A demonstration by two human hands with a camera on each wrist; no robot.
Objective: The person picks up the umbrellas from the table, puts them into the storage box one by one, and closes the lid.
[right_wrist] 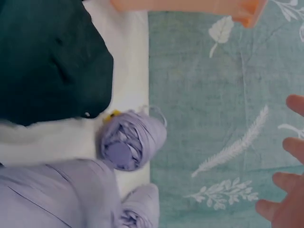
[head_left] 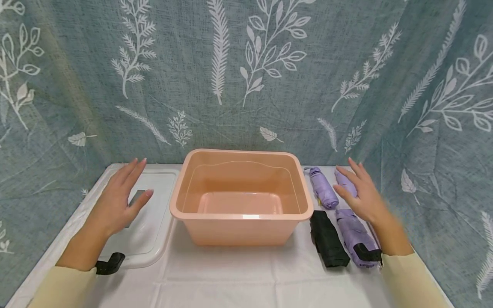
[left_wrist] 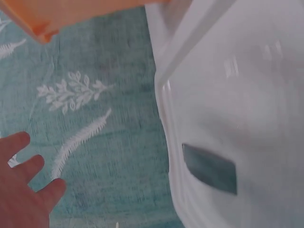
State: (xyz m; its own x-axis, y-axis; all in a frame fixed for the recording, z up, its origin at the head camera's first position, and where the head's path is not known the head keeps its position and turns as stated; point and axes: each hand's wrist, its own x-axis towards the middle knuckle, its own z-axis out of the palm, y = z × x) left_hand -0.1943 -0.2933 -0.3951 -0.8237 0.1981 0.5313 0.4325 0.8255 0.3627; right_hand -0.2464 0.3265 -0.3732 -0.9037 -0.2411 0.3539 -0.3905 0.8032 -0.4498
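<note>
Clearly two outstretched hands (head_left: 115,201) (head_left: 363,199) hold nothing near one lid (head_left: 155,216), one tub (head_left: 240,232), four folded bundles (head_left: 329,239)

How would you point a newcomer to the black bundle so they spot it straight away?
Find the big peach bin at the centre of the white cloth. Just right of its near right corner lies an oblong black bundle. Its neighbouring bundles are all purple.

Head view forward-down at tub (head_left: 241,232), wrist views closer, left at lid (left_wrist: 266,104), right at bundles (right_wrist: 133,142), rim (left_wrist: 80,10) seemingly in both
</note>
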